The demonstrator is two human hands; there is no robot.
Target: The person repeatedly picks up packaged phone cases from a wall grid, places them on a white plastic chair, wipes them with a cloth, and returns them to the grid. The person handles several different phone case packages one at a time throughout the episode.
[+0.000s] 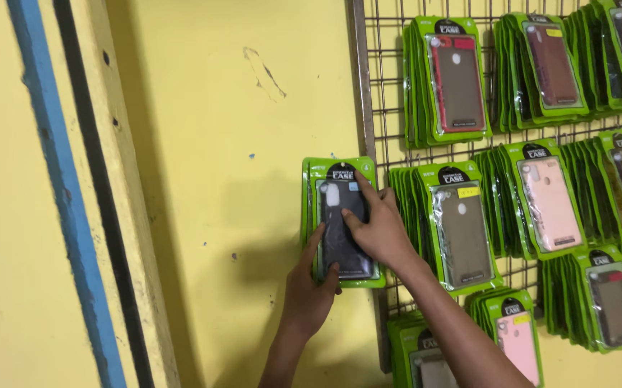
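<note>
A stack of green packages point(340, 219), each holding a dark phone case, is held against the yellow wall at the left edge of a wire rack point(379, 108). My left hand point(311, 291) grips the stack from below, fingers wrapped around its lower edge. My right hand point(377, 228) lies on the front of the top package, fingers spread across the dark case. Both forearms rise from the bottom of the view.
Several more bundles of green-packed phone cases hang on the rack to the right: a grey one point(460, 233), a pink one point(548, 201), a red-and-grey one point(458, 79). Bare yellow wall point(225, 179) lies left, with a blue strip point(59, 194) and a black strip.
</note>
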